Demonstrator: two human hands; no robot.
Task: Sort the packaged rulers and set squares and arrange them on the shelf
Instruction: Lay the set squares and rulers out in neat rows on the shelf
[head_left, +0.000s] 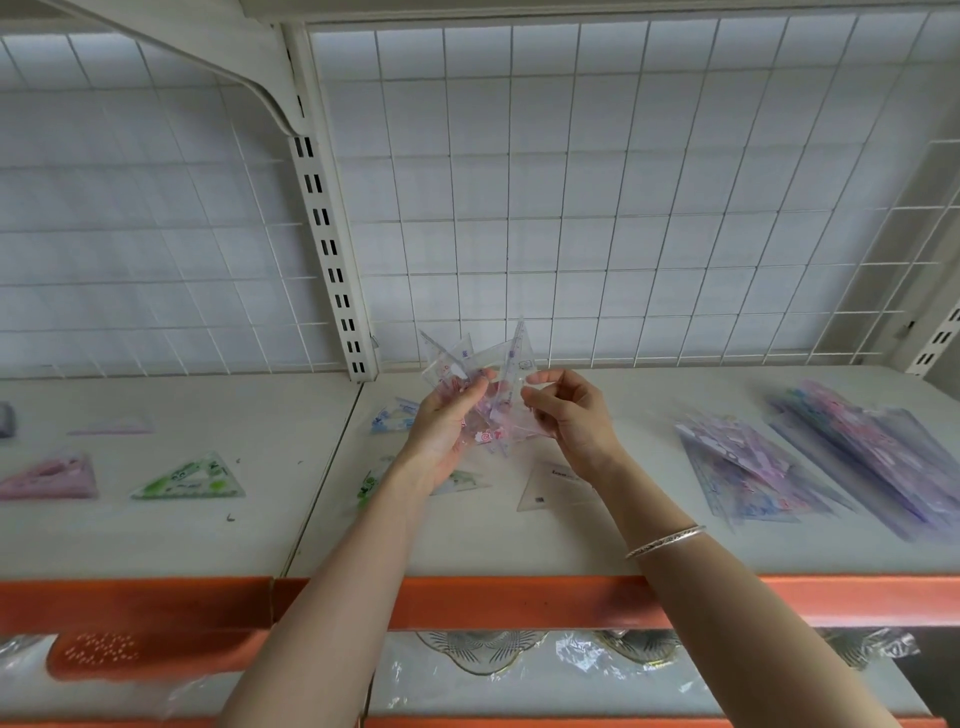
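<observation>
A fanned bunch of clear packaged set squares (485, 382) with pink and purple print is held above the white shelf (467, 540). My left hand (441, 431) grips the bunch from below left. My right hand (569, 415) pinches its right edge with fingertips. On the shelf lie single set squares: a green one (192, 480), a pink one (52, 475), a pale pink one (111, 427), a blue one (392, 415) and a clear one (550, 488). Another green one (370, 486) is partly hidden under my left forearm.
Two overlapping piles of purple and pink packaged rulers (748, 467) (872, 447) lie on the right of the shelf. A white wire grid (571, 208) backs the shelf, with an upright post (332, 249). The orange shelf edge (519, 603) runs below; wrapped glass dishes (483, 649) sit underneath.
</observation>
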